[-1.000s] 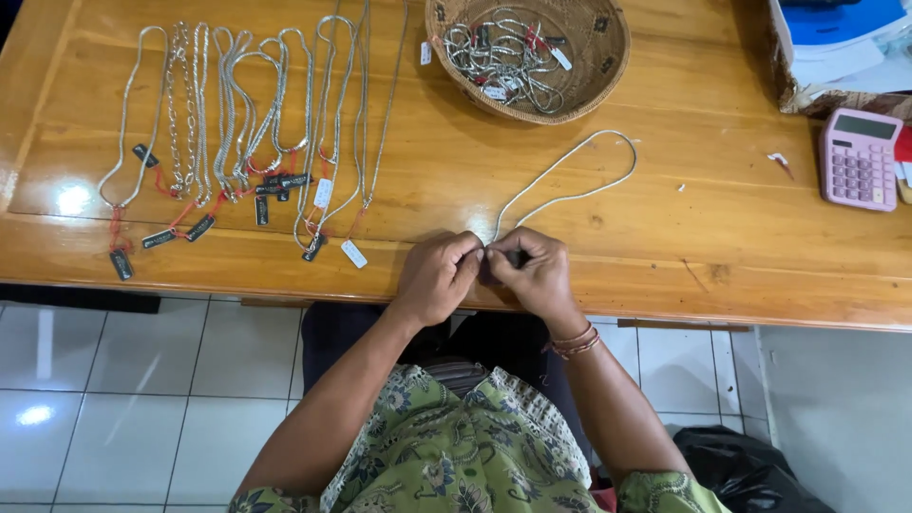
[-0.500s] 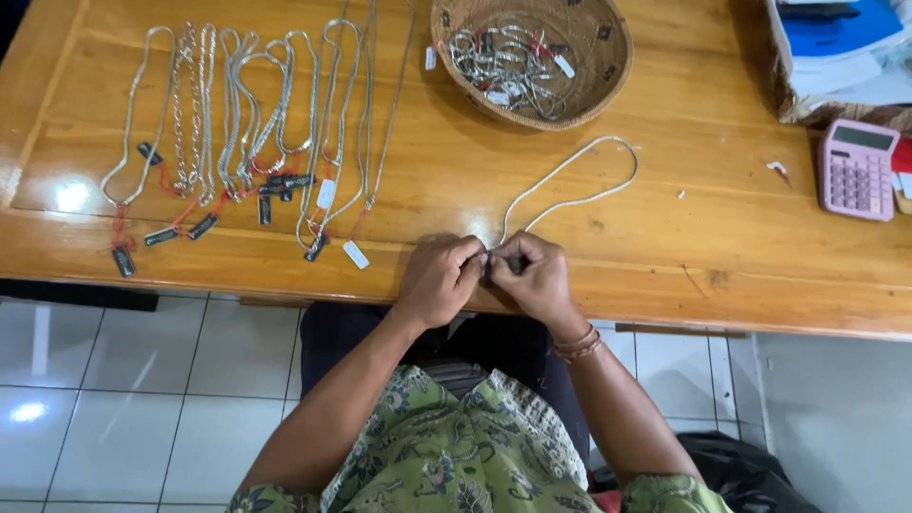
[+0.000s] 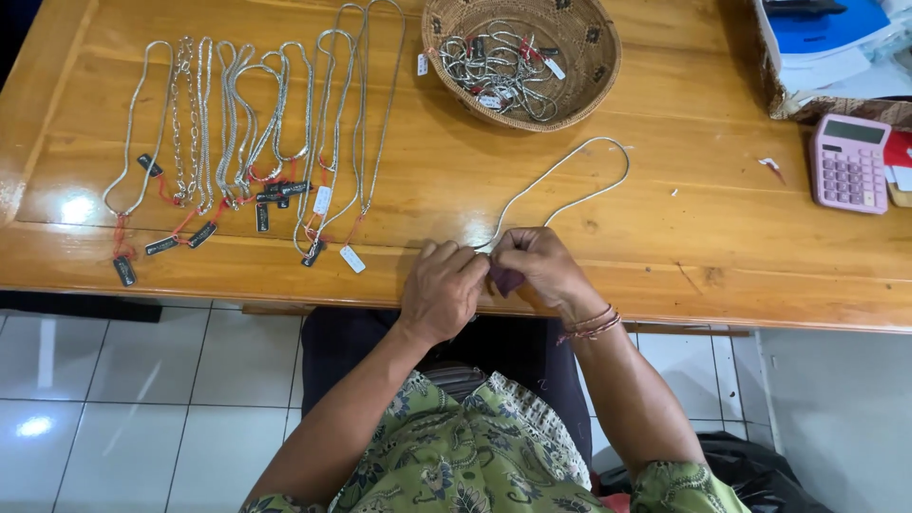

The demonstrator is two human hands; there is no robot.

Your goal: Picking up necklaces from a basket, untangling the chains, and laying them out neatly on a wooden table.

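Head view looks down on a long wooden table point(image 3: 665, 237), the landmark for everything else. At the table's far edge sits a round woven basket point(image 3: 579, 85) with a tangle of silver chains inside. On the table's left part a row of tagged necklaces point(image 3: 247, 161) lies stretched out side by side. At its right end rests a pink calculator point(image 3: 848, 163). At the table's near edge, the left hand point(image 3: 442, 290) and right hand point(image 3: 537, 269) meet, fingers pinched narrow on the ends of a thin silver chain point(image 3: 570, 176), whose loop lies on the table just beyond them.
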